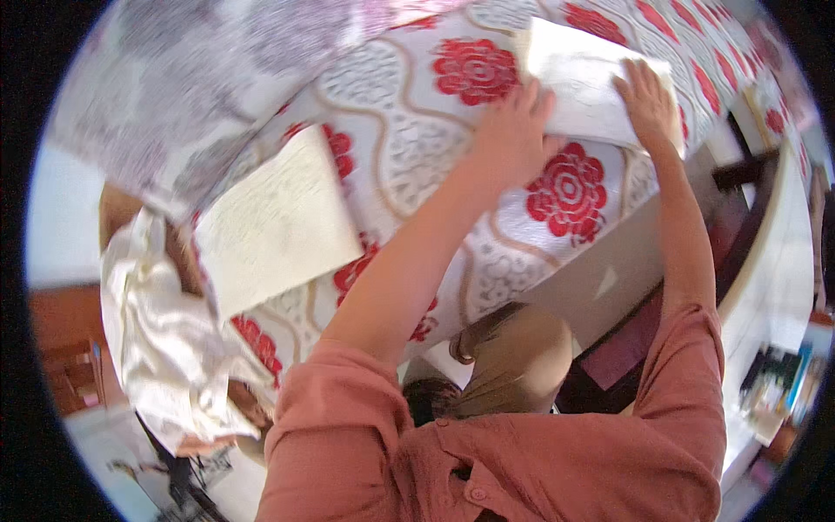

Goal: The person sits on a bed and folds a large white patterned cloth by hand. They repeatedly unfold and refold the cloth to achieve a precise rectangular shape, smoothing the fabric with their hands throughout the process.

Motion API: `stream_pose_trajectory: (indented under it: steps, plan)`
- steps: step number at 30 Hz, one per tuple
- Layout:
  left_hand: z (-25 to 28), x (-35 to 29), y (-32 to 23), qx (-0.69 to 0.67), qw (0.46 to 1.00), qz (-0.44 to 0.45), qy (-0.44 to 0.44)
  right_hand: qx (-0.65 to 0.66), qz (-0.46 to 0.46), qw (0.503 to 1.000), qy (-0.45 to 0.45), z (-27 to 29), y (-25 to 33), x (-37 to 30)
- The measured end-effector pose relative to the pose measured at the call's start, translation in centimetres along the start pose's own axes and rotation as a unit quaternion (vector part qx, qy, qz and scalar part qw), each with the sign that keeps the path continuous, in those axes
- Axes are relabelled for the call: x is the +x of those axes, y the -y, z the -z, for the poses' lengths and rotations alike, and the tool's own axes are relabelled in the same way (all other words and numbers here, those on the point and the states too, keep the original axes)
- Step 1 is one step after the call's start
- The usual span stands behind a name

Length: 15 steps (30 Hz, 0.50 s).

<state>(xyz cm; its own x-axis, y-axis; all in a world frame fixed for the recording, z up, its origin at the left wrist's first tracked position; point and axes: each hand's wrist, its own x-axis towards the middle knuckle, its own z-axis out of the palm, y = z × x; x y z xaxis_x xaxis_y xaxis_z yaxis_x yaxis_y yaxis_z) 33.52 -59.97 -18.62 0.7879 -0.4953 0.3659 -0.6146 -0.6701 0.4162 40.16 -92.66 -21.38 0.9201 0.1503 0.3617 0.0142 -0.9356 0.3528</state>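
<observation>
A mattress covered in silvery white fabric with red flower medallions [487, 217] fills the middle of the view, its edge dropping to a plain pale side panel. Beyond its near corner lies a crumpled cream satin cloth [165, 339], and a grey-patterned white sheet [191, 96] hangs over its far left part. To the right of the mattress stands a white shelf unit [774, 287] with small items.

On the mattress, left of centre, rests a folded cream quilted cloth [274, 222]. A second folded white quilted cloth [583, 78] lies at the mattress's far right edge, its long axis running along that edge.

The left hand [513, 135], fingers spread and flat, presses the near-left end of this cloth. The right hand [648, 100] lies open, palm down, on its right end.
</observation>
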Motion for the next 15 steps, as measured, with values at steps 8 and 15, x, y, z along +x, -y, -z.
stream_pose_trajectory:
  steps: [8,15]
  plan:
    - [17.7,-31.3,1.6,0.184,0.944,0.269,-0.045,0.077,-0.013,0.996,-0.039,-3.8,-3.2,-4.3]
    - [23.3,-42.5,7.5,0.209,0.837,0.431,-0.264,0.498,0.076,0.862,-0.058,17.5,22.5,-6.7]
